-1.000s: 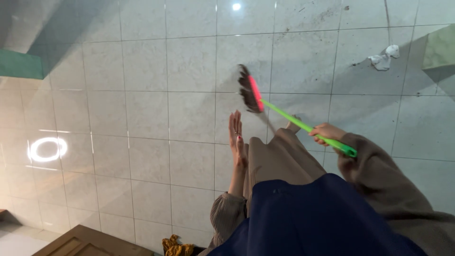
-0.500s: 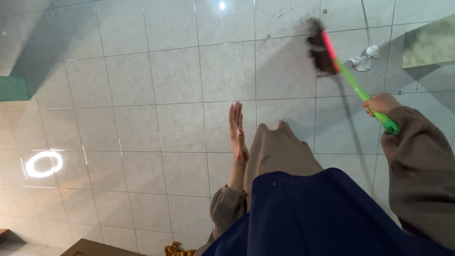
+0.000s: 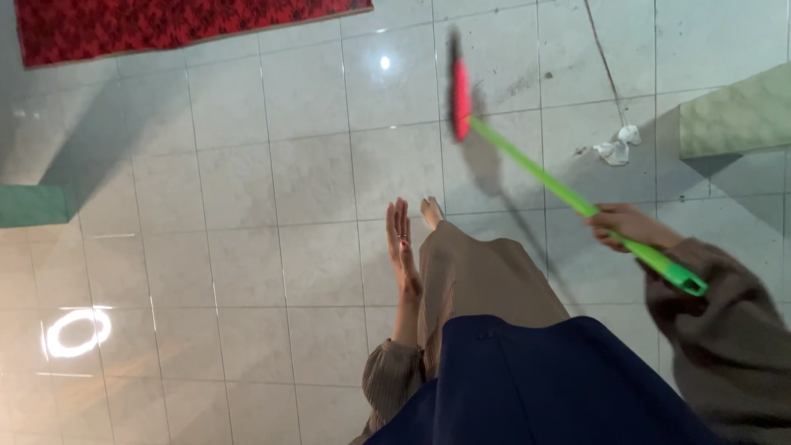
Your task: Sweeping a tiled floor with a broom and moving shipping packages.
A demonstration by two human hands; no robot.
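The broom [image 3: 527,156] head is swinging left of where it was, now on the floor [image 3: 272,206] tiles near a red rug [image 3: 165,25]. The right hand [image 3: 626,227] is gripping its green handle, fingers closed around it. The left hand [image 3: 401,247] is hanging flat and open, holding nothing.

Bright; tile glare, motion blur.

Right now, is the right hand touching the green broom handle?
Touching. The head view shows the right hand wrapped around the green broom handle near its upper end, with the fingers closed over it. The left hand hangs open, holding nothing.
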